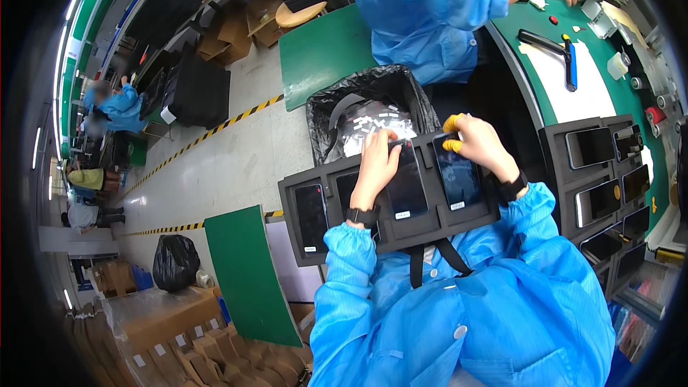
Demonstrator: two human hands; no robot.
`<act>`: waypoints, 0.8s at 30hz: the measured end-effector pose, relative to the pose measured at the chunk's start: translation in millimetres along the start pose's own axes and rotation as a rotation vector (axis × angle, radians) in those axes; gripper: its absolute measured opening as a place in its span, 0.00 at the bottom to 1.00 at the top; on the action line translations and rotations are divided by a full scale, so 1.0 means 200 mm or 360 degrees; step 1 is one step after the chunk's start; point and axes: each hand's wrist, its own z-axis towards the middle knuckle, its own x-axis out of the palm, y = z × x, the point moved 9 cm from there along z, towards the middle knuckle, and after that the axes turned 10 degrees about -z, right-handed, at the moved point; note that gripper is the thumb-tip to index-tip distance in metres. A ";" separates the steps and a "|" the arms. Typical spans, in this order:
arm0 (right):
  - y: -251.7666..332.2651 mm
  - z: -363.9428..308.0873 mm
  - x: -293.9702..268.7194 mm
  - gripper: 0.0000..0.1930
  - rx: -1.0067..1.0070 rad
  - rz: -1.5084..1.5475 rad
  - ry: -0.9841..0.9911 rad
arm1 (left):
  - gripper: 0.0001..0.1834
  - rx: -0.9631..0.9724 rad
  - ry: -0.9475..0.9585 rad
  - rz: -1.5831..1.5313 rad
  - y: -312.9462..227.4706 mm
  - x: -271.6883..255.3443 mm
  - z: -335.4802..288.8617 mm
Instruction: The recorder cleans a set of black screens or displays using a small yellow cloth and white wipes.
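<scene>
A black foam tray (295, 244) lies across in front of me, holding several dark smartphones in its slots. My left hand (378, 165) reaches over the tray, with its fingers drawn together at the top left corner of a smartphone (407, 190); what lies between the fingertips is hidden. At the top of the rightmost smartphone (459, 179) is my right hand (481, 145), thumb and a finger apart in yellow finger cots (452, 145). Another smartphone (310, 218) sits at the left end. My left forearm partly covers one more smartphone (345, 188).
Beyond the tray stands a bin lined with a black bag (423, 100), with clear film and white labels inside. On the right, another phone tray (566, 204) rests by a green workbench (516, 21). A co-worker in a blue smock (423, 14) is ahead. Cardboard boxes (168, 322) stand lower left.
</scene>
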 end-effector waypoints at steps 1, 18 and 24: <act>0.01 0.04 0.00 0.15 -0.0045 -0.0029 -0.0078 | 0.12 0.0139 -0.0093 0.0106 -0.04 -0.04 0.02; 0.88 0.10 0.77 0.17 -0.0364 -0.0349 0.0363 | 0.19 -0.0333 0.0287 0.0596 0.34 -0.70 -0.55; 0.83 0.18 0.65 0.19 -0.0116 0.0224 0.0399 | 0.15 -0.0409 0.0261 0.0168 0.44 -0.78 -0.45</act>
